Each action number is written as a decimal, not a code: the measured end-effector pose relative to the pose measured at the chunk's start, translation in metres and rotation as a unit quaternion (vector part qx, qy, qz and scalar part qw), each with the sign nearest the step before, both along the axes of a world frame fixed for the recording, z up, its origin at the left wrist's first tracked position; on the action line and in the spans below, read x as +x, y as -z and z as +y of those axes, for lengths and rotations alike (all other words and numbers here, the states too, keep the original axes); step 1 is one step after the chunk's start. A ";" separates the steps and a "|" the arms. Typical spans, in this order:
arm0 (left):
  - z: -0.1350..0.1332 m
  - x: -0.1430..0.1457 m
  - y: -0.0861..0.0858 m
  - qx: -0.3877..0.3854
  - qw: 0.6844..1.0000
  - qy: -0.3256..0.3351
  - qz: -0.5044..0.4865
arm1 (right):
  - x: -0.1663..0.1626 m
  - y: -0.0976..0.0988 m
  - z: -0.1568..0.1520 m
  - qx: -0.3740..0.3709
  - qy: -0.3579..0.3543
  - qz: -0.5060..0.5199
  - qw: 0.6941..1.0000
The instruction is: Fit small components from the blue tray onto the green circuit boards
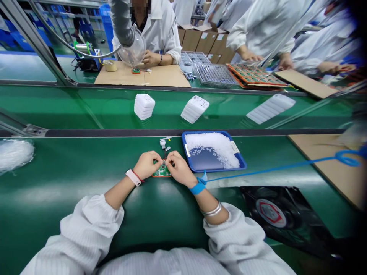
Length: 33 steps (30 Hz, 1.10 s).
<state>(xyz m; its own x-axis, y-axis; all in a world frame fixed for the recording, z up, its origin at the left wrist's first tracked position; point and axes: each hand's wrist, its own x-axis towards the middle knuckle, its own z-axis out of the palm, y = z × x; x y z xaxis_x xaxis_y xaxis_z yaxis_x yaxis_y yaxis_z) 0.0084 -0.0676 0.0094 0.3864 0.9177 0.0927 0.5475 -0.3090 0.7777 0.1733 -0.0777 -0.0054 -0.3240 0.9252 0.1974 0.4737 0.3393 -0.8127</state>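
A small green circuit board [161, 172] with an orange edge lies flat on the green bench in front of me. My left hand [148, 164] is closed in a pinch at the board's upper edge. Opposite it, my right hand [178, 168] pinches at almost the same spot, the fingertips of both nearly meeting. What sits between the fingertips is too small to make out. Dark thin wires run up from there to a white connector [163, 143]. To the right of my right hand, a blue tray [200, 169] holds many tiny white pieces [212, 139].
A blue cord [272, 170] stretches right from my right wristband. A black fan [272, 214] lies at lower right, cardboard [321, 164] beyond it. Stacked white housings [145, 107] stand on the belt behind a dark rail [114, 133]. Clear plastic bags [15, 154] lie left. Co-workers sit opposite.
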 end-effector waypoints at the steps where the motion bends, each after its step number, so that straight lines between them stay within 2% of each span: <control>1: 0.000 0.000 -0.001 0.001 1.000 -0.005 0.006 | -0.001 0.000 0.000 -0.004 0.002 -0.001 1.000; 3: -0.003 -0.003 -0.001 0.020 0.999 -0.024 0.018 | -0.001 -0.001 -0.001 -0.010 0.007 0.006 1.000; 5: -0.010 -0.009 0.000 0.060 0.997 -0.016 0.040 | 0.000 -0.006 -0.004 -0.009 0.017 0.024 1.000; 9: -0.024 -0.021 0.000 0.131 0.977 0.111 0.129 | 0.019 -0.026 -0.006 0.053 0.065 0.059 0.995; 10: -0.025 -0.023 -0.001 0.131 0.973 0.126 0.145 | 0.027 -0.030 -0.005 0.073 0.087 0.063 0.992; 12: -0.019 -0.022 -0.007 0.102 0.979 0.115 0.132 | 0.046 -0.035 0.000 0.101 0.137 0.062 0.983; 14: -0.002 -0.019 -0.016 0.047 0.995 0.064 0.055 | 0.066 -0.034 0.006 0.110 0.183 0.060 0.975; 16: 0.027 -0.013 -0.026 0.013 0.999 -0.007 -0.044 | 0.082 -0.030 0.012 0.114 0.213 0.058 0.969; 18: 0.064 -0.006 -0.033 0.048 0.991 -0.075 -0.104 | 0.092 -0.026 0.016 0.116 0.227 0.056 0.965; 21: 0.117 0.001 -0.035 0.171 0.971 -0.141 -0.086 | 0.099 -0.021 0.019 0.118 0.233 0.048 0.964; 24: 0.152 -0.003 -0.021 0.238 0.959 -0.151 0.017 | 0.098 -0.019 0.019 0.121 0.231 0.038 0.965; 27: 0.167 -0.013 0.000 0.220 0.961 -0.118 0.120 | 0.097 -0.018 0.019 0.121 0.228 0.032 0.966; 29: 0.171 -0.018 0.008 0.211 0.961 -0.101 0.146 | 0.099 -0.019 0.019 0.123 0.227 0.027 0.966; 31: 0.168 -0.019 0.000 0.235 0.959 -0.096 0.129 | 0.107 -0.020 0.020 0.128 0.236 0.020 0.963; 33: 0.157 -0.018 -0.024 0.290 0.949 -0.101 0.074 | 0.120 -0.021 0.022 0.141 0.265 0.013 0.954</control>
